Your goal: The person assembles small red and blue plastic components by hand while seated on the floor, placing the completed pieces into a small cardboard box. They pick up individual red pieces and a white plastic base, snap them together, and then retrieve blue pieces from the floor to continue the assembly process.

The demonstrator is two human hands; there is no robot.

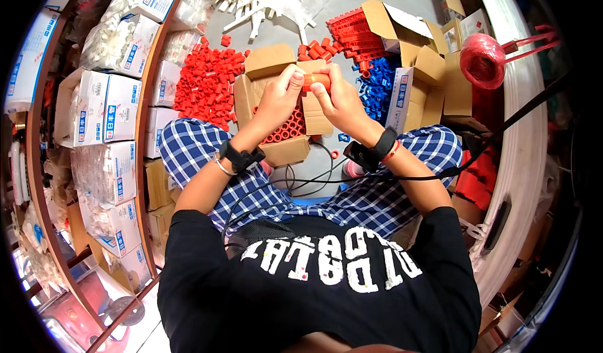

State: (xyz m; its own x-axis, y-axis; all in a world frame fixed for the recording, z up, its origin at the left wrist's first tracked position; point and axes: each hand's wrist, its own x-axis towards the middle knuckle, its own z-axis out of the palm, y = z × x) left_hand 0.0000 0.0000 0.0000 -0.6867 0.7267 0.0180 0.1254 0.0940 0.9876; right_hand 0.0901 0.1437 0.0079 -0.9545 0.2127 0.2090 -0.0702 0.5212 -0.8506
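Above an open cardboard box (270, 58), my left hand (281, 102) and my right hand (341, 97) meet at a short orange-red plastic pipe fitting (315, 81). My left fingers close on its left end, and my right fingers and thumb grip its right end. Red tubular fittings (290, 129) stand on end in the box, their round openings facing up; my left hand and the box flaps hide part of them. Left of the box lies a large heap of loose red fittings (207, 83). A smaller group of red fittings (318, 49) rests just beyond my hands.
Blue fittings (377, 86) lie to the right, below stacked red fittings (352, 32) and beside open cartons (427, 80). White pipes (257, 17) lie at the far side. Shelves of boxes (119, 111) line the left. A black cable (402, 178) crosses my right forearm.
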